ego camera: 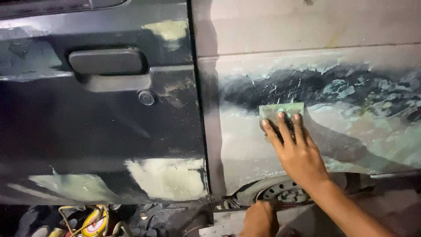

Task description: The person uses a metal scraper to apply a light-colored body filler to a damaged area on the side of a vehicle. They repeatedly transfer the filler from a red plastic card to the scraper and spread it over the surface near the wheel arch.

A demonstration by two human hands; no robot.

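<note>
Against the dark car door (101, 118) with its handle (107, 61), keyhole (146, 97) and pale filler patches (169, 177), nothing is being touched; further right, the right hand (296, 151) presses flat, fingers spread, on a greenish sanding pad (280, 110) held against the rear quarter panel (333, 118). Looks like mid-sanding of the filler; next stroke needs even pressure along the dark streak. Lower centre a knee (258, 219), left hand unseen; wheel (283, 192) below, dim workshop floor clutter.
</note>
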